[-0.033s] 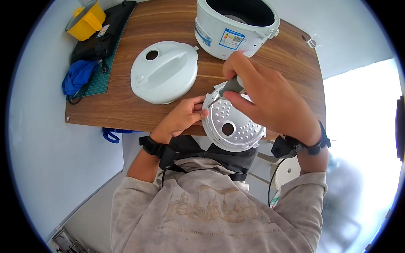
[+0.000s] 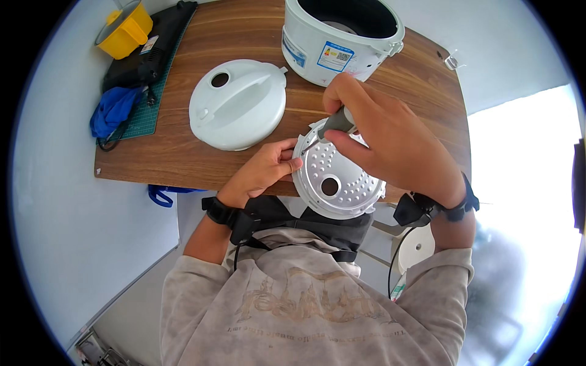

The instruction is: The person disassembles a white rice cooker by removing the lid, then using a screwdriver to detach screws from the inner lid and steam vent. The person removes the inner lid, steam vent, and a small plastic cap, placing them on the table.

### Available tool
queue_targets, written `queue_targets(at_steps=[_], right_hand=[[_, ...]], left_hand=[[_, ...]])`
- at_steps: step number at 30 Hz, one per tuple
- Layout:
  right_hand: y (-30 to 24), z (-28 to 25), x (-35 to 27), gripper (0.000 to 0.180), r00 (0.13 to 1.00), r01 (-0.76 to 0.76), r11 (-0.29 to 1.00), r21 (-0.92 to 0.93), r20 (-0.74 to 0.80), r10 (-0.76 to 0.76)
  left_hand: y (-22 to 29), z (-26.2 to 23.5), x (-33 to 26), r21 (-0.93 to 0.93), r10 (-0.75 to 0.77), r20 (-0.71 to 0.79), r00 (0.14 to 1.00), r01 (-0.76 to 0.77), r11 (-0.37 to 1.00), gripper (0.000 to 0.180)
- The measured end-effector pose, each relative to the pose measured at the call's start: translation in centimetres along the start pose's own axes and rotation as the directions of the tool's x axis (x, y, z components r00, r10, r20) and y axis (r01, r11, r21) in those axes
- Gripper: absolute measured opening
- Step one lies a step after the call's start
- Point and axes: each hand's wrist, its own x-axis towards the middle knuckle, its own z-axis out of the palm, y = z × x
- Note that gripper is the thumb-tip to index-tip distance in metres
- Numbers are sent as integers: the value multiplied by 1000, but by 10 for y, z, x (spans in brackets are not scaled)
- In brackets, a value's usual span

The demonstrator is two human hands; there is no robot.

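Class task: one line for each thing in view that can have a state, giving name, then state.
White plastic cooker body: upright, open-topped.
White round plastic lid: off the body, handle side up.
Round, bumpy silver disc: held at its rim.
Grey-handled screwdriver: in hand, tip at the disc's rim.
Left grip: closed on the disc.
Right grip: closed around the screwdriver.
Yellow handled pot: covered.
Blue cloth: bunched up.

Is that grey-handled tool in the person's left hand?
No: the right hand grips the grey-handled tool, while the left hand holds the edge of the round, studded plate.
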Motion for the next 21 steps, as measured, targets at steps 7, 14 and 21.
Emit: queue_targets(at_steps=[7,14,21], right_hand=[[-15,5,2,26,971,-240,898,-370,-85,224],[-5,11,3,26,990,-115,980,-160,-95,101],[6,9,0,28,987,145,989,37,-81,-142]], left_hand=[[1,2,-1,-15,-7,-20,1000,7,1000,51],[5,5,-2,-22,-13,-21,1000,12,1000,46],[6,4,-1,20,-46,-27,999,46,999,41]])
